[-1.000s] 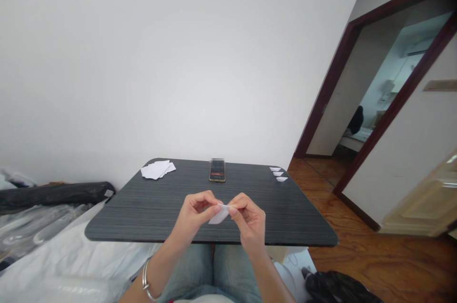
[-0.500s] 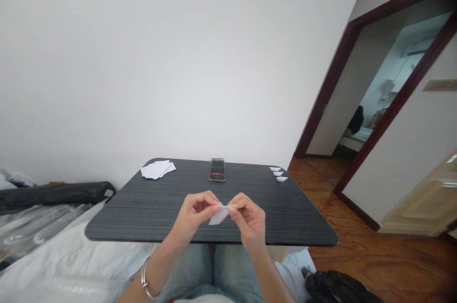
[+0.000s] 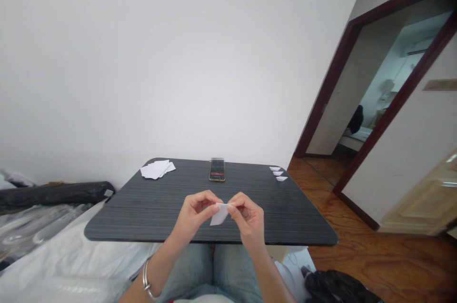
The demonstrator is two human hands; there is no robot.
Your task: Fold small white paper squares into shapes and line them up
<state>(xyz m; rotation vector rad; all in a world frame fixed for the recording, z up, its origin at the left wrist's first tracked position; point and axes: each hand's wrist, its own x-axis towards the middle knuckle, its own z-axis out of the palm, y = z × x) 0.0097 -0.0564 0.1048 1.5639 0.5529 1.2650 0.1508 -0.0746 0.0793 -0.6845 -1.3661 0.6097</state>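
Observation:
My left hand [image 3: 195, 215] and my right hand [image 3: 247, 219] meet above the near edge of the dark table [image 3: 150, 207]. Both pinch a small folded piece of white paper [image 3: 219, 214] by its top edge, fingers curled and thumbs pressed on it. The paper hangs between them, pointing down and to the left. A silver bangle [image 3: 146, 280] circles my left wrist.
A pile of white paper slips [image 3: 157, 169] lies at the table's far left. A phone [image 3: 217, 170] lies at the far middle. Three small folded paper pieces [image 3: 278, 174] sit in a row at the far right. A dark roll [image 3: 53, 193] lies left; a doorway [image 3: 378, 117] opens right.
The hands and the paper have barely shifted; the paper now hangs slightly steeper between the fingers.

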